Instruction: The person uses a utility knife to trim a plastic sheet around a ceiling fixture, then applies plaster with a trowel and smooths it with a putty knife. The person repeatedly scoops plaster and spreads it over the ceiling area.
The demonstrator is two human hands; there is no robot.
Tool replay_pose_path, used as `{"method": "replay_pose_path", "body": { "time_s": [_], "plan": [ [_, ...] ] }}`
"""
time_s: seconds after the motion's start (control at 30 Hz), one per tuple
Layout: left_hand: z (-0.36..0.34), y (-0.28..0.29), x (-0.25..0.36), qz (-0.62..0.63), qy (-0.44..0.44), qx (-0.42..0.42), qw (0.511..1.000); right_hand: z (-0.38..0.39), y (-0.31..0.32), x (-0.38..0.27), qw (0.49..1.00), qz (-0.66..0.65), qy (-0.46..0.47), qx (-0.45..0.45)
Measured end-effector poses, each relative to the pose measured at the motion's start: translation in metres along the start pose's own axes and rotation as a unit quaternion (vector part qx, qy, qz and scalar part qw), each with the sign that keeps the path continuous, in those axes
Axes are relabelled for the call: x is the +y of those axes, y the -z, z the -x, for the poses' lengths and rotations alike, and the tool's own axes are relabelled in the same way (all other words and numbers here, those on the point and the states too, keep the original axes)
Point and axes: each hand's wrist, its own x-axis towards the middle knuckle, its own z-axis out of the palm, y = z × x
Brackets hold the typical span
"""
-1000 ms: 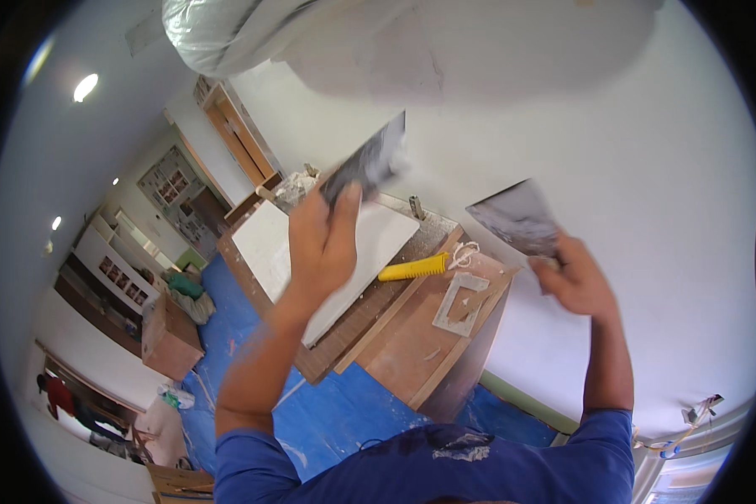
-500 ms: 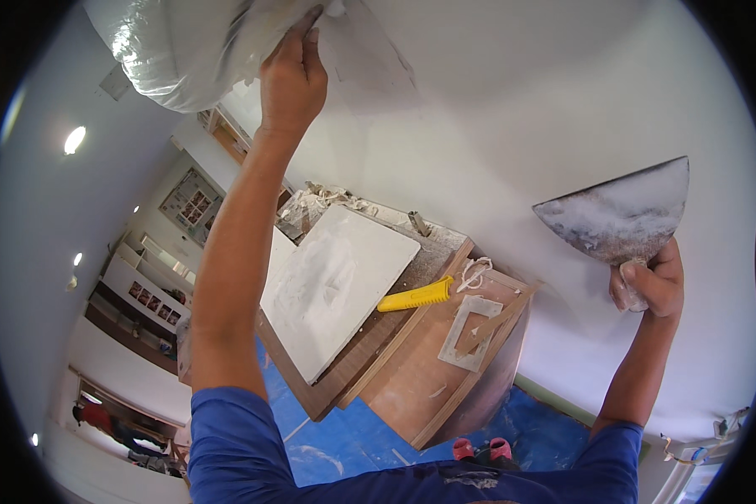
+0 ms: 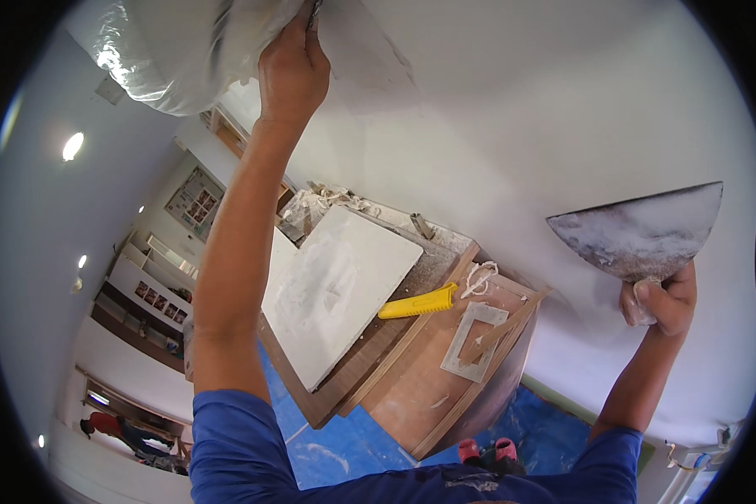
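My right hand (image 3: 665,304) grips a wide putty knife (image 3: 643,227) by its handle, the broad blade pointing up and smeared with white filler. My left hand (image 3: 295,77) is raised to the wall at the top, beside a bulging clear plastic cover (image 3: 155,59). Its fingers are pinched together by a small dark edge at the top of the picture; what they hold is mostly hidden. Below, between my arms, lies a white board (image 3: 344,273) with a patch of smeared filler.
The board rests on a dusty wooden cabinet top (image 3: 332,403). A yellow ridged plastic tool (image 3: 417,301), a pale rectangular frame (image 3: 456,357) and a wood strip (image 3: 504,328) lie beside it. Blue sheeting (image 3: 323,454) covers the floor. A person in red (image 3: 105,422) bends far off at left.
My right hand has lowered slightly and shifted right with the putty knife, its blade tilting a little. The left hand has edged upward along the wall. The distant person has shifted.
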Motion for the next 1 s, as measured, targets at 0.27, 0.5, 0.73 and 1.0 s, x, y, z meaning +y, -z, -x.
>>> {"method": "replay_pose_path", "body": {
  "time_s": [0.27,0.5,0.73,1.0],
  "plan": [
    [0.083,-0.001,0.053,-0.013,0.05,-0.131,0.99,0.002,0.003,0.003,0.999,-0.008,0.021,-0.036],
    [0.04,0.027,0.041,-0.028,0.098,-0.104,0.989,0.003,0.006,0.003,0.999,-0.006,0.021,-0.028],
    [-0.007,0.015,0.019,-0.043,0.116,-0.084,0.989,0.004,0.003,-0.001,0.999,-0.015,0.016,-0.026],
    [0.021,-0.006,0.031,-0.031,0.081,-0.098,0.991,0.006,0.02,0.011,0.996,-0.007,0.051,-0.077]
  ]
}}
